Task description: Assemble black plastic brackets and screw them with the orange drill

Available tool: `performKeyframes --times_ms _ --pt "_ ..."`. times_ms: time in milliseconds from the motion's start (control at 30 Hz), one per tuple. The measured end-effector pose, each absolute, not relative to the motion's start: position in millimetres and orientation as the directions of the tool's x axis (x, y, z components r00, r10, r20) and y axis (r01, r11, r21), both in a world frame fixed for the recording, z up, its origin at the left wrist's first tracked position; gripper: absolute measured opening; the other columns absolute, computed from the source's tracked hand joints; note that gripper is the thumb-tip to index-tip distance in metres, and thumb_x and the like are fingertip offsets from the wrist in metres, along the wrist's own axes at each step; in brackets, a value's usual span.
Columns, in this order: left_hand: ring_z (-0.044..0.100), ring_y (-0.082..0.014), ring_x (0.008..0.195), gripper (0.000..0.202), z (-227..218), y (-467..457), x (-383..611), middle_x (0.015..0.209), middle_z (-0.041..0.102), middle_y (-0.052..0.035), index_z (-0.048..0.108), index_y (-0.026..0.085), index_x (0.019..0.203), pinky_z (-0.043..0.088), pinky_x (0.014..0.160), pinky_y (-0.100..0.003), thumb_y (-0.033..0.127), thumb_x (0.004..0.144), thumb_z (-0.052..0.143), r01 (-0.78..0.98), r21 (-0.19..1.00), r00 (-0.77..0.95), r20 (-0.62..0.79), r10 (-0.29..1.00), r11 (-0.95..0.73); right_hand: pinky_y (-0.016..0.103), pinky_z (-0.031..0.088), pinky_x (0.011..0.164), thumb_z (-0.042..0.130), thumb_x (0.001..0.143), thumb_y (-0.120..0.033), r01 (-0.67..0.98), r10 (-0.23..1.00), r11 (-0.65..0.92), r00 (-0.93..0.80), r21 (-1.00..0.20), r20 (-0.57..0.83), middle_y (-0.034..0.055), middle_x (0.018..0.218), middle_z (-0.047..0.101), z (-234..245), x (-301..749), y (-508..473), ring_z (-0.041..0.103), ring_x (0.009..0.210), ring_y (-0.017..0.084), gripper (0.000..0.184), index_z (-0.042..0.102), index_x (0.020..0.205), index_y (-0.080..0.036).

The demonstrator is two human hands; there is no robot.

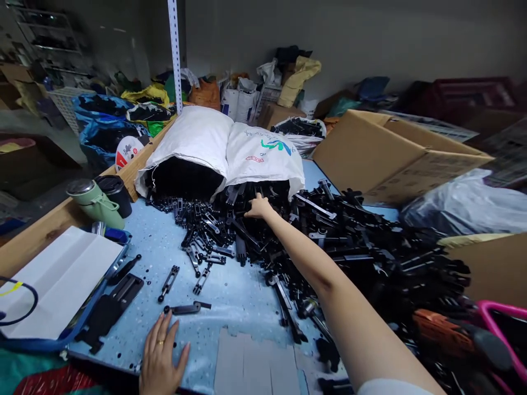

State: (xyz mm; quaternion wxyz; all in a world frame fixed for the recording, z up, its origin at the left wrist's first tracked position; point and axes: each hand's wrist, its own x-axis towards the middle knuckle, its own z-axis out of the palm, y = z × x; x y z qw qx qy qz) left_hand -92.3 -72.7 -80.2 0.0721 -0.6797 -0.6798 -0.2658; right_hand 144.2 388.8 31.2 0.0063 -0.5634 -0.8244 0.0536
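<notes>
My left hand point(160, 354) lies flat on the blue tabletop point(154, 241), fingers stretched and holding nothing. Just beyond its fingertips is a small black and grey hinged part point(187, 309). My right hand point(259, 207) reaches far forward into the heap of black parts point(284, 241) at the mouth of the right white sack point(263, 153). Its fingers look bent onto the parts; what they grip cannot be made out. More small black link-like parts spill from the left white sack point(193, 134). Two loose link-like parts point(168, 283) point(202, 278) lie apart from the heap.
A green tumbler point(96, 203), a dark cup point(117, 195) and a blue tray point(66, 341) with white paper stand at left. An open cardboard box point(370, 153) is at back right. An orange and black power tool point(442, 332) lies at right. Grey sheets point(255, 362) lie in front.
</notes>
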Motion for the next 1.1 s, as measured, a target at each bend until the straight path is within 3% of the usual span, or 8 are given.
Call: performKeyframes --times_ms 233,333,433,600,700,867,1000,1100 --pt "0.038 -0.0327 0.130 0.043 -68.8 -74.4 -87.0 0.134 0.049 -0.0183 0.054 0.014 0.119 0.039 0.101 -0.049 0.040 0.085 0.051 0.945 0.326 -0.149 0.456 0.878 -0.009 0.045 0.039 0.092 0.072 0.065 -0.046 0.854 0.827 0.510 -0.519 -0.103 -0.217 0.0098 0.138 0.042 16.4 101.0 275.4 0.048 0.114 0.035 0.073 0.049 0.133 -0.033" --pt "0.038 -0.0314 0.130 0.038 -61.9 -78.2 -93.6 0.133 0.049 -0.0177 0.054 0.014 0.117 0.038 0.102 -0.048 0.037 0.088 0.047 0.931 0.365 -0.178 0.467 0.866 -0.006 0.046 0.040 0.092 0.073 0.063 -0.051 0.849 0.825 0.518 -0.528 -0.104 -0.201 0.0117 0.137 0.043 26.0 83.5 245.9 0.049 0.113 0.036 0.072 0.053 0.128 -0.029" --pt "0.037 -0.0310 0.131 0.036 -58.5 -79.7 -104.2 0.133 0.049 -0.0173 0.054 0.013 0.117 0.034 0.105 -0.051 0.035 0.089 0.045 0.925 0.380 -0.227 0.489 0.843 0.029 0.047 0.036 0.096 0.062 0.076 -0.052 0.856 0.854 0.510 -0.515 -0.088 -0.068 0.0151 0.129 0.050 48.6 73.3 243.2 0.046 0.116 0.035 0.052 0.060 0.117 -0.020" --pt "0.034 -0.0312 0.133 0.044 -64.1 -75.9 -113.4 0.134 0.048 -0.0182 0.048 0.013 0.126 0.032 0.106 -0.050 0.037 0.091 0.041 0.912 0.402 -0.294 0.498 0.815 0.084 0.030 0.035 0.099 0.053 0.086 -0.043 0.787 0.823 0.564 -0.562 -0.248 0.088 0.0119 0.120 0.058 64.7 35.4 288.2 0.051 0.113 0.022 0.046 0.056 0.121 -0.013" --pt "0.033 -0.0326 0.134 0.065 -64.8 -76.4 -115.0 0.136 0.046 -0.0190 0.038 0.012 0.137 0.030 0.106 -0.052 0.055 0.089 0.037 0.928 0.372 -0.188 0.508 0.841 -0.017 0.031 0.036 0.098 0.054 0.084 -0.046 0.805 0.847 0.523 -0.529 -0.281 0.060 0.0146 0.126 0.054 47.0 -0.8 332.1 0.050 0.115 0.024 0.058 0.047 0.131 -0.011" --pt "0.031 -0.0380 0.134 0.106 -53.4 -75.6 -122.1 0.142 0.039 -0.0209 0.032 0.012 0.143 0.018 0.110 -0.058 0.085 0.066 0.037 0.935 0.191 0.203 0.404 0.892 -0.299 0.045 0.034 0.098 0.042 0.081 -0.069 0.870 0.914 0.380 -0.406 -0.315 -0.018 0.0221 0.130 0.048 -2.1 -59.1 364.7 0.045 0.120 0.034 0.082 0.038 0.139 -0.010" --pt "0.033 -0.0356 0.134 0.084 -48.7 -67.7 -127.1 0.139 0.044 -0.0171 0.041 0.016 0.139 0.014 0.112 -0.057 0.070 0.074 0.049 0.908 0.097 0.340 0.395 0.853 -0.407 0.044 0.035 0.098 0.045 0.070 -0.080 0.797 0.802 0.494 -0.572 -0.348 -0.170 0.0130 0.130 0.052 -18.4 -92.9 337.2 0.048 0.118 0.034 0.088 0.043 0.138 -0.024" --pt "0.038 -0.0323 0.132 0.061 -57.8 -64.0 -126.4 0.134 0.052 -0.0125 0.049 0.021 0.133 0.016 0.112 -0.057 0.055 0.082 0.051 0.904 0.071 0.350 0.446 0.824 -0.422 0.032 0.037 0.095 0.047 0.078 -0.070 0.679 0.730 0.598 -0.681 -0.427 -0.060 0.0054 0.125 0.057 5.6 -100.3 344.2 0.052 0.115 0.024 0.068 0.052 0.130 -0.026"
